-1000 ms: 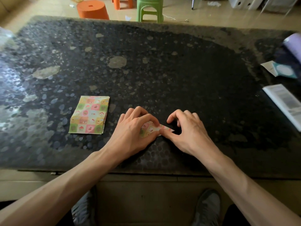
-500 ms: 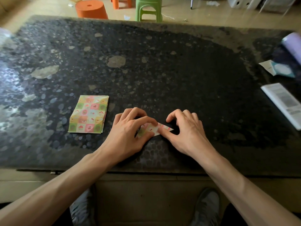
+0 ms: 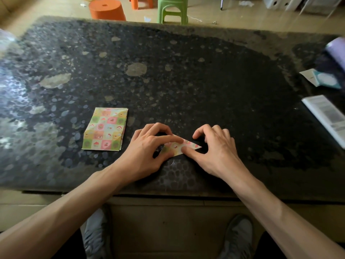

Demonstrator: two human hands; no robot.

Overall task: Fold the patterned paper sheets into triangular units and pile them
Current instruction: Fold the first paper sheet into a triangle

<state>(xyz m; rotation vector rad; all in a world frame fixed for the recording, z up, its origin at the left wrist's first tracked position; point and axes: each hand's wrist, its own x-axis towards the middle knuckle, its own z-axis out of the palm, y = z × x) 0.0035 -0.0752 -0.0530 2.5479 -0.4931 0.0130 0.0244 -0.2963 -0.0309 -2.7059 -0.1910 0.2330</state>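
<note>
Head view: a small folded paper (image 3: 188,144), narrowing to a point on its right, lies flat on the dark table (image 3: 186,71), just right of the stack (image 3: 105,128) of patterned sheets and a little nearer the person. The left hand (image 3: 147,152) covers the paper's left part and pinches it, with the index fingertip on top and the thumb at the near edge. The right hand (image 3: 216,152) presses its straight thumb onto the paper's near edge. Its other fingers are arched, their tips on the table beyond the paper, gripping nothing. The stack lies flat and squared, untouched, apart from the left hand. Far right of the stack, a white booklet (image 3: 328,116) lies at the table's edge. Beyond the stack, past the table, stand an orange stool (image 3: 107,9) and a green stool (image 3: 172,8).
</note>
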